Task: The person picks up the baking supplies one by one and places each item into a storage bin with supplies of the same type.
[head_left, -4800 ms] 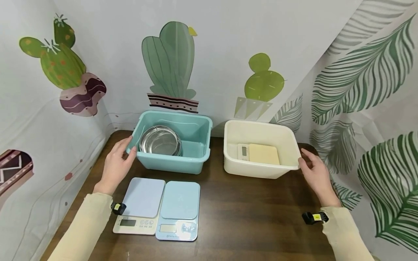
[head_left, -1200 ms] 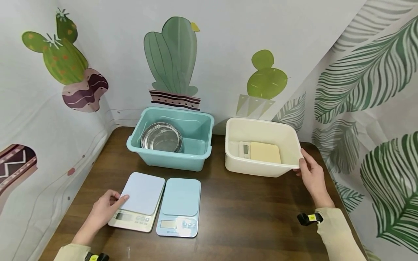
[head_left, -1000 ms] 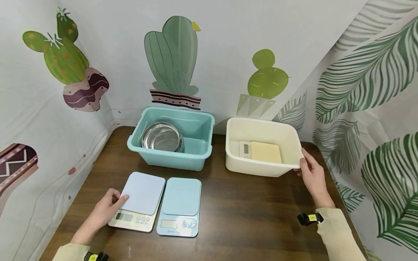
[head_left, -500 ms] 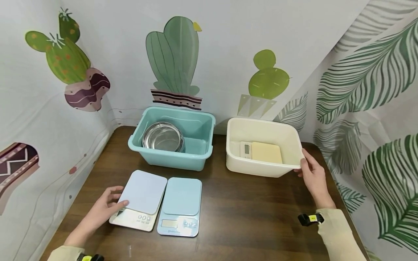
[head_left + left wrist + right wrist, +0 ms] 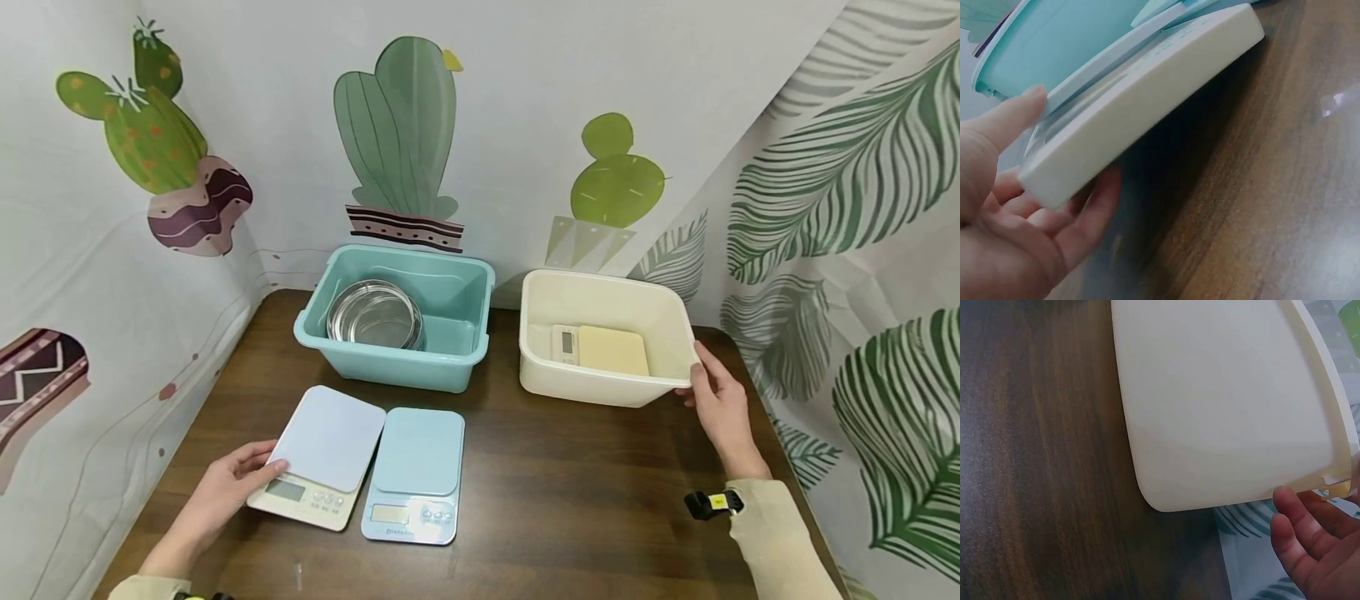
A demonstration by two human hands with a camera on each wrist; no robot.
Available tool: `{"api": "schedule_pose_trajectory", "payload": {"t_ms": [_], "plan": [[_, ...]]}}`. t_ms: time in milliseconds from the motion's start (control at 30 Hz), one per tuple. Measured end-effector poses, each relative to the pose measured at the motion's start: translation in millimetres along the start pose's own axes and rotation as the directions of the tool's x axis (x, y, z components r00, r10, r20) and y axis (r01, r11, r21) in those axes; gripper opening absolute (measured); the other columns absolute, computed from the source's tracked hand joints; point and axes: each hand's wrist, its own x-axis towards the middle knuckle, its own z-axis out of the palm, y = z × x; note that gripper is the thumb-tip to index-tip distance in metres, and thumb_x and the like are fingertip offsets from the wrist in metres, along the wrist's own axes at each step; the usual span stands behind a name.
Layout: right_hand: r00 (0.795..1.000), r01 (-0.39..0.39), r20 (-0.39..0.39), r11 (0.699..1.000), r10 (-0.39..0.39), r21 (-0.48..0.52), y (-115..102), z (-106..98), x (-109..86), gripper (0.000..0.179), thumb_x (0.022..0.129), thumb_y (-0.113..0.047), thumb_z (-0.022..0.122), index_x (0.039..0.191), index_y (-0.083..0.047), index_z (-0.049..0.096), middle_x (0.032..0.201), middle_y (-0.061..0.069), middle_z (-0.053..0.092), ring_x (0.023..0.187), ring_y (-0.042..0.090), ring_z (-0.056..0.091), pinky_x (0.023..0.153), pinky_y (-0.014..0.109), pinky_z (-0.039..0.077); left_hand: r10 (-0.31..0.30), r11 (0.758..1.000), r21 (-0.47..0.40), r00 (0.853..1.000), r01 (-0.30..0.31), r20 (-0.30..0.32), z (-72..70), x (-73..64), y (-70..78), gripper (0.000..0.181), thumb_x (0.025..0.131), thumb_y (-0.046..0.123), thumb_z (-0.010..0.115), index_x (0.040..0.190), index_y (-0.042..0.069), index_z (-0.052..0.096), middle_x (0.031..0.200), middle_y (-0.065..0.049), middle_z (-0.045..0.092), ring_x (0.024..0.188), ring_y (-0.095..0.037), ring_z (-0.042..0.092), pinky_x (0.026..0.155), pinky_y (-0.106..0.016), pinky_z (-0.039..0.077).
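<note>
My left hand (image 5: 228, 482) pinches the left side of a white kitchen scale (image 5: 330, 504) with a pale lavender platform. In the left wrist view the thumb lies on top of the scale (image 5: 1104, 125), fingers curl beneath, and its near side is tilted up off the table. A light blue kitchen scale (image 5: 418, 454) lies right beside it. At the right, my right hand (image 5: 722, 408) holds the right end of a cream plastic bin (image 5: 585, 392) by its rim. The right wrist view shows fingertips under the rim against the bin wall (image 5: 1229, 406). Inside the bin lies a yellow-topped scale (image 5: 611, 350).
A teal plastic bin (image 5: 397, 373) stands at the back left, holding round metal sieves (image 5: 375, 315). Both bins sit near the back edge of the dark wooden table (image 5: 555, 500), close to a cactus-print cloth (image 5: 510, 125) on the wall.
My left hand has left the teal bin's rim and come down to the white scale, taken hold of it and raised its left side. My right hand stays at the cream bin.
</note>
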Motion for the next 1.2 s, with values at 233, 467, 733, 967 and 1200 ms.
{"api": "schedule_pose_trajectory", "payload": {"t_ms": [233, 467, 733, 967, 1200], "plan": [[1.0, 0.003, 0.005, 1.0, -0.003, 0.01, -1, 0, -1.3, 0.049, 0.112, -0.028, 0.043, 0.159, -0.012, 0.046, 0.119, 0.031, 0.067, 0.068, 0.001, 0.066, 0.059, 0.019, 0.055, -0.069, 0.979, -0.195, 0.996, 0.058, -0.053, -2.2, -4.5, 5.4, 0.053, 0.099, 0.029, 0.074, 0.145, 0.006, 0.062, 0.106, 0.02, 0.072, 0.091, -0.001, 0.067, 0.073, -0.025, 0.058], [1.0, -0.008, -0.006, 1.0, 0.008, 0.008, -1, 1, -2.1, 0.049, 0.112, -0.029, 0.043, 0.158, -0.015, 0.047, 0.117, 0.027, 0.067, 0.068, 0.001, 0.066, 0.059, 0.02, 0.055, -0.039, 0.964, -0.264, 0.998, 0.025, -0.049, -4.7, -8.0, 8.3, 0.041, 0.099, 0.024, 0.075, 0.138, 0.013, 0.069, 0.105, 0.022, 0.074, 0.092, -0.001, 0.07, 0.073, -0.024, 0.058], [1.0, -0.005, -0.002, 1.0, 0.005, 0.022, -1, 1, -2.1, 0.049, 0.112, -0.028, 0.042, 0.159, -0.015, 0.046, 0.123, 0.029, 0.065, 0.068, -0.002, 0.066, 0.06, 0.019, 0.055, -0.059, 0.932, -0.357, 0.998, 0.062, 0.019, -7.0, -10.6, 8.9, 0.034, 0.1, 0.019, 0.073, 0.134, 0.019, 0.07, 0.108, 0.016, 0.076, 0.089, -0.01, 0.074, 0.071, -0.029, 0.061], [1.0, 0.002, -0.003, 1.0, -0.002, 0.026, -2, 2, -2.1, 0.049, 0.112, -0.027, 0.042, 0.159, -0.013, 0.045, 0.119, 0.028, 0.066, 0.068, 0.004, 0.068, 0.058, 0.02, 0.056, -0.094, 0.941, -0.325, 0.995, 0.101, 0.036, -6.2, -6.7, 6.6, 0.053, 0.102, 0.017, 0.07, 0.141, -0.015, 0.052, 0.099, 0.006, 0.078, 0.084, -0.011, 0.074, 0.07, -0.029, 0.061], [1.0, 0.002, -0.013, 0.999, -0.001, 0.049, -1, 3, -1.9, 0.048, 0.112, -0.026, 0.044, 0.158, -0.012, 0.047, 0.105, 0.001, 0.068, 0.068, 0.003, 0.068, 0.057, 0.019, 0.055, -0.004, 0.897, -0.435, 0.984, 0.084, 0.181, -11.9, -7.3, -1.8, 0.044, 0.106, 0.009, 0.061, 0.144, -0.007, 0.048, 0.112, -0.001, 0.076, 0.099, -0.013, 0.073, 0.082, -0.03, 0.061]]}}
